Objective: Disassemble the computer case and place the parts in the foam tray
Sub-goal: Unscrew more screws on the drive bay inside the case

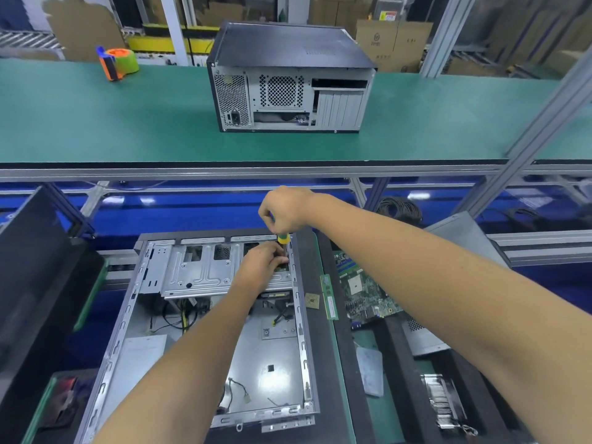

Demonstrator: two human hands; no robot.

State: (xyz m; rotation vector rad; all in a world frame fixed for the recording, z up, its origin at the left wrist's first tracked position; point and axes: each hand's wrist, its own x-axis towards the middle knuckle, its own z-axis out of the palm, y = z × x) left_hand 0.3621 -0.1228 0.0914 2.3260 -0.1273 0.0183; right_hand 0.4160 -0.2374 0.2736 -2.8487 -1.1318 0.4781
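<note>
Lying opened at the workbench's near edge, computer case [208,318]. Gripping a screwdriver [283,239] upright at its far right corner, right hand [283,210]; pinching the shaft, left hand [261,267]. Keeping it vertical, pressing firmly, probably avoiding cam-out.

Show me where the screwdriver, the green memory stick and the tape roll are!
screwdriver [283,239], head view, yellow handle collar.
green memory stick [329,298], head view, middle of the board.
tape roll [125,60], head view, green side.
</note>
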